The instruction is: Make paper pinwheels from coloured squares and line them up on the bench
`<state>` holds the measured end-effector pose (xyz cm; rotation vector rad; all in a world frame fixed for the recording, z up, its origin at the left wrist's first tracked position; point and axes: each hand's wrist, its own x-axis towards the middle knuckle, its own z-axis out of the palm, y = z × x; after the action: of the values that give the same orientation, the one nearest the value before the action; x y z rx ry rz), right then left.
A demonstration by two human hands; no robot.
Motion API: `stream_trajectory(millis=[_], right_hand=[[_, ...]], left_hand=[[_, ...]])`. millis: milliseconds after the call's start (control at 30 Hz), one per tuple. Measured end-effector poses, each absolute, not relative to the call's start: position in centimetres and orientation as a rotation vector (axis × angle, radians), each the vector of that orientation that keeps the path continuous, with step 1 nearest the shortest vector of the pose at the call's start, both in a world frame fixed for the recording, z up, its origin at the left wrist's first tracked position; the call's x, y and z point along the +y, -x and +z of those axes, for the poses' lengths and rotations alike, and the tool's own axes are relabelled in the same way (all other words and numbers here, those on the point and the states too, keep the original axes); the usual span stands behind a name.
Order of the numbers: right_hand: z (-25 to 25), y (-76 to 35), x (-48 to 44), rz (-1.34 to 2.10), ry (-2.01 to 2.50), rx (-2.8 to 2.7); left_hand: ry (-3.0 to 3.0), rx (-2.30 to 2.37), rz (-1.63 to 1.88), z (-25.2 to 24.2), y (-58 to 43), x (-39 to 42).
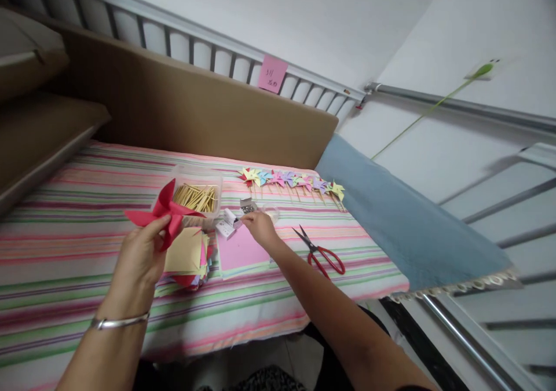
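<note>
Head view: the left hand (145, 251) pinches a red paper pinwheel (170, 209), paper squares (184, 253) stacked beside it; whether the right hand (260, 227), next to a small open box (246, 201), grips anything, I can't tell.

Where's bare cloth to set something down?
Biggest: striped cloth left of the left hand, in front of the cardboard panel. Smaller: between red-handled scissors and pinwheel row. Crowded: between the red pinwheel and right hand, with stick box, paper stack and pink sheet.
</note>
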<state>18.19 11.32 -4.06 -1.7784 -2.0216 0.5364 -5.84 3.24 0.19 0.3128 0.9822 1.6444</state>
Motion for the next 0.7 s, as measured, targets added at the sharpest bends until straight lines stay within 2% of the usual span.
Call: stream_trajectory(millis=[300,700], right_hand=[[-3.8,-15.0,16.3,0.498,2.086,-2.376],[-4.8,-13.1,15.6,0.348,2.202,-2.531]], left_hand=[[-0.309,0.954,1.532,0.4,4.4,2.8],[-0.333,0.903,1.473,-0.1,4.6,2.9]])
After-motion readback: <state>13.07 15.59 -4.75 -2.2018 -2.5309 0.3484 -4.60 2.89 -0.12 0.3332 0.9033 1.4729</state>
